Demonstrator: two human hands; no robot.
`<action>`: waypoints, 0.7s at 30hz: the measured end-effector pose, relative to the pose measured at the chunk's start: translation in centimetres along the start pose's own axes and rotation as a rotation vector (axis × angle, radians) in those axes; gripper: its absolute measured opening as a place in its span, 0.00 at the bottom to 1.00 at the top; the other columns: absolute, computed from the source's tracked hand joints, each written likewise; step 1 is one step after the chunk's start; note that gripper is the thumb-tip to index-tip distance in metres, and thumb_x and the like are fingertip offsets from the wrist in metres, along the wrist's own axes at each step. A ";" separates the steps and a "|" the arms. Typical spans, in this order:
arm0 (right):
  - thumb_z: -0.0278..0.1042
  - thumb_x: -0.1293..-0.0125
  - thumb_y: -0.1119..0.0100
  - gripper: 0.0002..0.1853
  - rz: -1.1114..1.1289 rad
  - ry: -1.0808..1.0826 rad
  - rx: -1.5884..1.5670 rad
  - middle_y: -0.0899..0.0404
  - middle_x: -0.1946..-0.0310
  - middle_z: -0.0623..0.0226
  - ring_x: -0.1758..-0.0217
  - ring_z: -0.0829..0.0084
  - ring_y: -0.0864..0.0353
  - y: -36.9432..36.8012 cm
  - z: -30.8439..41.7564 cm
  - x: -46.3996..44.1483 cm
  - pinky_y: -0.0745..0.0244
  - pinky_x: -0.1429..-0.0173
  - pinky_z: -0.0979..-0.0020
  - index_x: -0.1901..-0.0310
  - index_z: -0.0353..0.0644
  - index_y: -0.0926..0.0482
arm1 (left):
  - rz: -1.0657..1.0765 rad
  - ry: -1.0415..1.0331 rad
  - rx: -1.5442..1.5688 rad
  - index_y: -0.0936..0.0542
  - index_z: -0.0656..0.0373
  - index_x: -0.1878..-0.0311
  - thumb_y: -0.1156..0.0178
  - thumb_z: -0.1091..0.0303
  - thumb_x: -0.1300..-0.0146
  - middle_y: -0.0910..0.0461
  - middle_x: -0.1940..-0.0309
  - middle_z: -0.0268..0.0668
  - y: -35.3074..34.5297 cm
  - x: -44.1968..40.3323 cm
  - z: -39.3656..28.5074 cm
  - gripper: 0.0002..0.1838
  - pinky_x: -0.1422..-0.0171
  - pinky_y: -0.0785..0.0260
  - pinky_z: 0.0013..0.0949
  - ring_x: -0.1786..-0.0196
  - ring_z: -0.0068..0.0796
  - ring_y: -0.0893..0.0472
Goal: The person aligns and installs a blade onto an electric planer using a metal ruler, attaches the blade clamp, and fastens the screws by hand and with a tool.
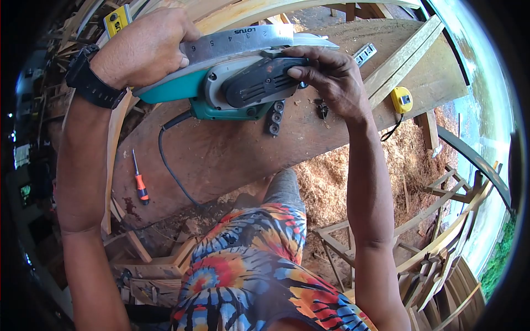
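Holding a steel ruler at upper centre, left end: left hand, fingers closed round it, numbers 6 to 2 and LOTUS readable (upside down). Ruler lies along the top side of the teal power planer, which is on its side, upper centre. Right hand grips planer near its right end, thumb on the black side cover, index finger along the top edge; can't tell what the other fingers bear on.

Yellow piece marked "US" just beside left hand, upper left; can't tell if it's joined to the ruler. Black watch on left wrist.

Planer sits over a broad brown board. On the board: screwdriver with orange/dark handle, left of frame; dark bar with three round heads, just below planer; small dark metal part below right hand. Yellow tape measure at right, near a timber strip upper right. Power cord loops down from planer. Shavings on the floor, centre right.
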State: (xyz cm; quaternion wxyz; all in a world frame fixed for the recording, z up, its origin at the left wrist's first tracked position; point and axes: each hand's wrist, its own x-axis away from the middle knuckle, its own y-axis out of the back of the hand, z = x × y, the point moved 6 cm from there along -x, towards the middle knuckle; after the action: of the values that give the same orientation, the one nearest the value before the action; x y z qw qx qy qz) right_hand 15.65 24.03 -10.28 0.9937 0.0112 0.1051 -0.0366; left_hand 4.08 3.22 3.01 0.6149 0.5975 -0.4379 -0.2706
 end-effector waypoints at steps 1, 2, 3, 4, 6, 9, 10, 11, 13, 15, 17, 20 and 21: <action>0.28 0.34 0.25 0.16 -0.013 0.008 -0.008 0.08 0.58 0.67 0.53 0.78 0.11 0.0 -0.1 0.0 0.16 0.44 0.71 0.45 0.40 0.10 | 0.000 0.007 -0.002 0.15 0.71 0.60 0.34 0.77 0.48 0.20 0.75 0.52 0.0 0.0 -0.1 0.12 0.59 0.25 0.42 0.70 0.43 0.17; 0.29 0.34 0.24 0.16 -0.027 -0.006 -0.002 0.08 0.58 0.67 0.54 0.78 0.11 0.1 -0.1 0.1 0.16 0.44 0.72 0.45 0.40 0.10 | -0.001 0.013 -0.004 0.15 0.71 0.59 0.34 0.77 0.47 0.20 0.75 0.52 0.0 0.0 -0.1 0.12 0.59 0.24 0.43 0.70 0.43 0.17; 0.29 0.35 0.24 0.16 -0.042 -0.020 0.004 0.08 0.58 0.67 0.54 0.79 0.11 0.1 -0.1 0.2 0.15 0.45 0.72 0.46 0.40 0.10 | -0.009 0.008 -0.007 0.15 0.71 0.60 0.34 0.76 0.47 0.20 0.75 0.52 0.0 0.1 -0.1 0.12 0.60 0.24 0.42 0.70 0.43 0.17; 0.29 0.35 0.23 0.16 -0.057 -0.034 0.011 0.08 0.59 0.68 0.55 0.79 0.11 0.2 -0.1 0.3 0.15 0.45 0.72 0.46 0.40 0.10 | -0.017 0.003 -0.010 0.15 0.71 0.60 0.34 0.76 0.47 0.20 0.76 0.52 0.0 0.1 0.0 0.12 0.60 0.24 0.42 0.71 0.43 0.17; 0.30 0.36 0.22 0.16 -0.094 -0.037 0.055 0.08 0.60 0.68 0.56 0.79 0.11 0.3 0.2 0.6 0.15 0.47 0.73 0.47 0.40 0.10 | -0.007 0.004 -0.012 0.14 0.70 0.58 0.33 0.75 0.46 0.19 0.74 0.51 0.0 0.0 0.0 0.12 0.58 0.24 0.43 0.69 0.44 0.17; 0.30 0.36 0.22 0.16 -0.131 -0.096 0.082 0.08 0.60 0.68 0.56 0.79 0.11 0.5 0.4 0.9 0.15 0.48 0.74 0.47 0.40 0.10 | -0.048 -0.083 -0.041 0.14 0.67 0.54 0.32 0.73 0.46 0.17 0.67 0.48 0.1 0.0 0.0 0.15 0.52 0.23 0.44 0.62 0.45 0.16; 0.30 0.36 0.22 0.16 -0.135 -0.119 0.081 0.08 0.61 0.67 0.57 0.79 0.11 0.5 0.4 0.9 0.15 0.48 0.74 0.47 0.40 0.10 | -0.123 -0.181 -0.076 0.14 0.65 0.53 0.31 0.72 0.45 0.17 0.65 0.47 -0.3 0.1 0.4 0.15 0.49 0.24 0.44 0.59 0.46 0.17; 0.30 0.36 0.22 0.16 -0.138 -0.091 0.063 0.09 0.61 0.67 0.58 0.80 0.12 0.5 0.3 0.9 0.15 0.50 0.75 0.47 0.39 0.10 | -0.196 -0.276 -0.117 0.14 0.64 0.52 0.31 0.72 0.45 0.17 0.62 0.46 -0.2 0.7 1.0 0.16 0.47 0.24 0.45 0.55 0.46 0.17; 0.30 0.35 0.22 0.18 -0.133 -0.111 0.120 0.09 0.61 0.67 0.58 0.80 0.13 0.7 0.3 1.0 0.17 0.50 0.75 0.44 0.38 0.11 | 0.220 0.111 -0.251 0.15 0.60 0.50 0.30 0.69 0.45 0.19 0.56 0.44 -0.9 -0.7 0.8 0.18 0.41 0.25 0.47 0.49 0.48 0.19; 0.29 0.35 0.23 0.20 -0.133 -0.155 0.102 0.09 0.60 0.67 0.57 0.81 0.14 0.8 -0.1 1.0 0.18 0.49 0.76 0.42 0.38 0.12 | 0.033 0.147 -0.156 0.13 0.60 0.58 0.33 0.71 0.48 0.15 0.62 0.49 -0.4 -0.6 0.3 0.12 0.47 0.22 0.50 0.54 0.52 0.15; 0.29 0.34 0.23 0.20 -0.118 -0.183 0.141 0.08 0.59 0.68 0.56 0.81 0.15 0.9 0.2 1.0 0.20 0.48 0.77 0.41 0.39 0.12 | -0.038 0.253 -0.123 0.12 0.62 0.62 0.35 0.71 0.48 0.13 0.64 0.53 1.0 0.5 0.3 0.11 0.47 0.20 0.52 0.54 0.55 0.13; 0.28 0.34 0.24 0.19 -0.116 -0.252 0.079 0.10 0.64 0.72 0.60 0.85 0.18 1.5 -0.8 1.3 0.23 0.53 0.79 0.41 0.40 0.12 | -0.146 0.411 -0.021 0.12 0.63 0.58 0.34 0.69 0.45 0.13 0.63 0.57 1.4 4.8 4.6 0.13 0.46 0.20 0.54 0.54 0.56 0.12; 0.29 0.34 0.23 0.20 -0.128 -0.163 0.092 0.16 0.71 0.78 0.67 0.88 0.25 0.9 0.4 1.3 0.29 0.61 0.80 0.41 0.41 0.11 | -0.308 0.322 0.022 0.12 0.63 0.56 0.31 0.66 0.42 0.14 0.66 0.56 0.5 6.9 7.1 0.13 0.51 0.21 0.52 0.59 0.53 0.12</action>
State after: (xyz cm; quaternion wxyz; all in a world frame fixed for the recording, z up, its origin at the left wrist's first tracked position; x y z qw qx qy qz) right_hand 17.05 24.82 -10.12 0.9930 0.0472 0.0227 -0.1056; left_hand 1.13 -6.14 4.31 0.6219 0.6994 -0.2404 -0.2575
